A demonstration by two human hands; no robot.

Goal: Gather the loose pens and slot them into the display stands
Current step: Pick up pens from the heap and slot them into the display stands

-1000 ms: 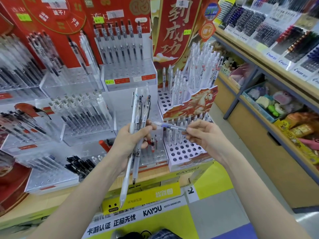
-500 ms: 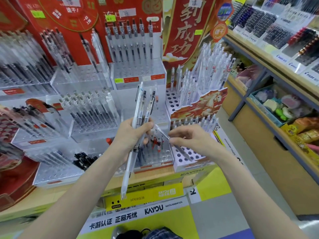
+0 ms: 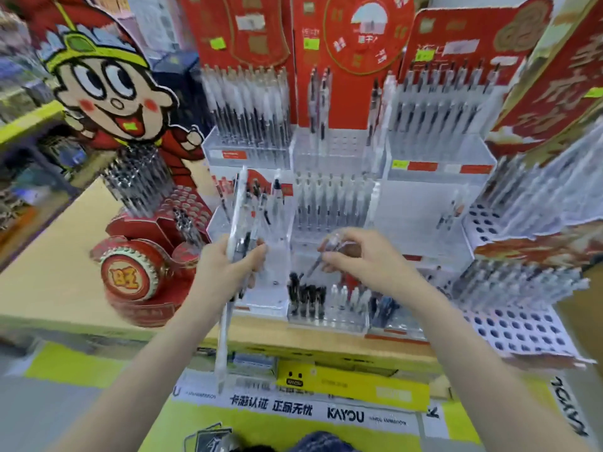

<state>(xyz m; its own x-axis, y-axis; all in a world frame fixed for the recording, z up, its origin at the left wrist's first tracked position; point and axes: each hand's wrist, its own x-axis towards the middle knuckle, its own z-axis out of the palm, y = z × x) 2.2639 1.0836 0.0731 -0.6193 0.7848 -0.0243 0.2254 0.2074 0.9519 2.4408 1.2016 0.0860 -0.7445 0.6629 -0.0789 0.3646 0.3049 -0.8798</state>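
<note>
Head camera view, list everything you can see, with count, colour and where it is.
Pen bundle: several, white and clear, gripped in left hand.
Single pen: one, clear, pinched in right hand, tip angled down.
Clear display stands: several tiers, centre, most holding pens.
White hole racks: two tiers, right, lower partly unfilled.
Cartoon character stand: one, red, left.
Red backing cards: several, behind stands.
Yellow box: one, under the shelf edge.
Hands: left, right.
</note>
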